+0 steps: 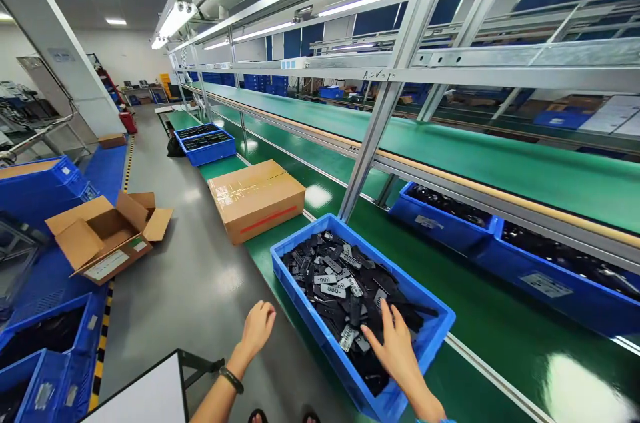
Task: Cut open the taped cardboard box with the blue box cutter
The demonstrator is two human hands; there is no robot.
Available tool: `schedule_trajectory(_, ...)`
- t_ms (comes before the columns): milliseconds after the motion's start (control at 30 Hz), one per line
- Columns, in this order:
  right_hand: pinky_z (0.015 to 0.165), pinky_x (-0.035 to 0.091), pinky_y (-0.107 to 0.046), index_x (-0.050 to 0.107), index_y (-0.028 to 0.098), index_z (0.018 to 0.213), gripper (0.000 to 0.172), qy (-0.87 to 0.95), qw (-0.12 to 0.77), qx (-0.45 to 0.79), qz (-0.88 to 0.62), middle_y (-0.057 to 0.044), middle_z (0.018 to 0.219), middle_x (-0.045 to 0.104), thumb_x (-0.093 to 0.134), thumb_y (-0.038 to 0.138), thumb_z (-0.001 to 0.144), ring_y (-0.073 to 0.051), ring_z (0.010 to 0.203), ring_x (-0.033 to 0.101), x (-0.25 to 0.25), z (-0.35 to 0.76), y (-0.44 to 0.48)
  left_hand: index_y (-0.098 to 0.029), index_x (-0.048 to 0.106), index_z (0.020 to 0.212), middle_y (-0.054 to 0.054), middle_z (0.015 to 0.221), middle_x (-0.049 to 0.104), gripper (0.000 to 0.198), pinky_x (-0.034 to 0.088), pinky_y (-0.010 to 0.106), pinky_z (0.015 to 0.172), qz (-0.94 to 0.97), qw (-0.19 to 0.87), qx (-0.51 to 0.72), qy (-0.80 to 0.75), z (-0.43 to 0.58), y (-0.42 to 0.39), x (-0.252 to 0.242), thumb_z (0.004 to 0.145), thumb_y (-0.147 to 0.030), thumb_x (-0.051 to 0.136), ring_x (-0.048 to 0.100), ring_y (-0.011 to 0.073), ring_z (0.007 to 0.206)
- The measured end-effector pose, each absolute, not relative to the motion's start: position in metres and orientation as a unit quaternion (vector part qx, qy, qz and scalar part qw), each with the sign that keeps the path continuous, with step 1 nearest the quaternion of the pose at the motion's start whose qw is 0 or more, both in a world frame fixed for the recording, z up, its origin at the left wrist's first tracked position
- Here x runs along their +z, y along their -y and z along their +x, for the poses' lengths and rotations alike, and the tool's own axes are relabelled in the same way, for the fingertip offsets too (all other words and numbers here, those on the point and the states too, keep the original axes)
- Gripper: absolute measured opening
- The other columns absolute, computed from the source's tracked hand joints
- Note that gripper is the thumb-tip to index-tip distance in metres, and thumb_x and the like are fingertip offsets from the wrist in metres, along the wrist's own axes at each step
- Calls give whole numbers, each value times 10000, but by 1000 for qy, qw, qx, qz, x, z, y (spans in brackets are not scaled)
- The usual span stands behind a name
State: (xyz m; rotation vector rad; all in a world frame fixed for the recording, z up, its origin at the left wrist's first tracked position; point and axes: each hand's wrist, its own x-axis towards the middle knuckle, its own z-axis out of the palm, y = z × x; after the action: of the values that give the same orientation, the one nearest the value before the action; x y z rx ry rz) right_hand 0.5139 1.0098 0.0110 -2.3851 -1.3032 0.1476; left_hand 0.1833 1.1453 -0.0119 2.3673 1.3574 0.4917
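Observation:
A blue plastic bin stands on the green bench in front of me, heaped with small flat black and grey plastic pieces. Several of the grey pieces show digit-like markings. My right hand is over the near right part of the heap, fingers spread, with nothing visible in its grasp. Whether its fingertips touch the pieces I cannot tell. Left of the bin, above the floor, my left hand hangs apart from it with fingers curled in, and I see nothing in them. A dark bracelet circles that wrist.
Behind the bin lies a taped cardboard box, then blue trays of dark parts. A metal post and a green conveyor rise beyond. More blue bins sit beneath it. An open carton stands on the left.

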Motion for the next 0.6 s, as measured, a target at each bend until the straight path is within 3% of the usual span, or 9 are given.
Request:
schedule_trajectory(100, 1195, 316, -651, 312, 127, 1630, 846, 496, 87, 61, -862, -300, 1672, 202, 501, 558, 927, -511, 1553, 201, 6, 502, -1032, -141, 603, 1386, 200, 1366, 621, 483, 508, 441, 1141, 779, 262, 223, -524, 243, -1136, 4, 976, -375, 502, 623, 291, 1300)
schedule_trajectory(200, 1191, 260, -694, 226, 245, 1659, 874, 528, 12, 55, -848, -290, 1703, 109, 530, 647, 945, -522, 1565, 134, 7, 487, -1057, -90, 322, 1615, 249, 1709, 217, 766, 262, 468, 1313, 724, 360, 227, -543, 290, -1118, 13, 966, -463, 485, 262, 320, 1596)
schedule_trajectory(267, 1179, 240, -719, 210, 286, 1656, 899, 542, -5, 43, -839, -295, 1703, 107, 550, 687, 927, -529, 1562, 136, 9, 482, -1078, -56, 196, 1651, 253, 1742, -58, 871, 169, 455, 1335, 707, 388, 216, -551, 311, -1106, 13, 956, -493, 489, 55, 320, 1634)
schedule_trajectory(333, 1176, 224, -729, 210, 301, 1653, 884, 561, -3, 39, -827, -287, 1706, 115, 580, 645, 928, -523, 1563, 144, 11, 479, -1103, -25, 127, 1654, 253, 1704, -217, 935, 135, 433, 1336, 701, 396, 203, -557, 324, -1094, 10, 951, -522, 490, -47, 311, 1623)
schedule_trajectory(433, 1182, 181, -744, 222, 296, 1653, 871, 579, 28, 51, -813, -286, 1710, 104, 625, 544, 922, -526, 1561, 145, 16, 475, -1143, -52, 86, 1665, 214, 1685, -273, 939, 113, 417, 1335, 696, 387, 188, -574, 331, -1084, -1, 956, -532, 471, -81, 279, 1611)
schedule_trajectory(600, 1203, 120, -756, 219, 276, 1657, 967, 588, 86, 160, -788, -289, 1716, -33, 718, 489, 857, -546, 1563, 13, 36, 467, -1163, -80, 138, 1665, 219, 1732, -139, 878, 82, 499, 1335, 686, 307, 211, -625, 314, -1113, -17, 978, -553, 411, -110, 307, 1608)
